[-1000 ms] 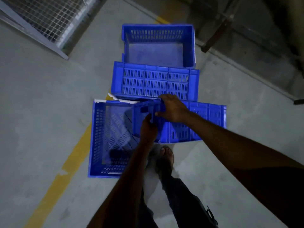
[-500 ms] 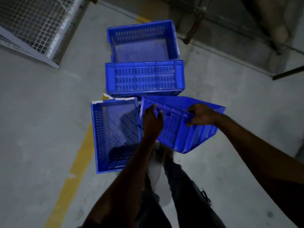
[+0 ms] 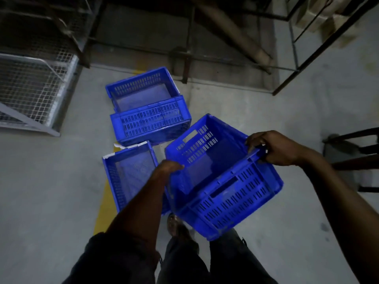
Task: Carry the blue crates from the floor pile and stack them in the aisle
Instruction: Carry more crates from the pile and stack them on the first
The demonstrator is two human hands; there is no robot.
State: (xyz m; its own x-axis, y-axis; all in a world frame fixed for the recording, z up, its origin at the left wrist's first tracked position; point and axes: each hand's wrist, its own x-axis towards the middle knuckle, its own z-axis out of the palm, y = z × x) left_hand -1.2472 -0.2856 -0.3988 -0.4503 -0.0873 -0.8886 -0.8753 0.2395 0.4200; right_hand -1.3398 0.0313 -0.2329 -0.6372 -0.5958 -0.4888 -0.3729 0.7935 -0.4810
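A blue slotted crate (image 3: 225, 191) hangs in the air in front of me, open side up and tilted. My left hand (image 3: 167, 168) grips its left rim and my right hand (image 3: 272, 147) grips its right rim. On the floor behind it stay three more blue crates: one with a chipped white edge (image 3: 127, 171) just left of my left arm, one lying on its side (image 3: 149, 121) beyond that, and an upright one (image 3: 141, 87) farthest away.
A yellow floor line (image 3: 104, 208) runs under the near crate. A wire-mesh cage panel (image 3: 32, 93) stands at the left. Dark metal rack frames (image 3: 297, 64) and a slanting pipe (image 3: 235, 35) cross the back; a dark stand (image 3: 352, 158) is at the right. My feet (image 3: 176, 224) are below the crate.
The crate was lifted off the floor pile and turned open side up. My right hand slid to its right rim, my left to the left rim. The view tilted up and back.
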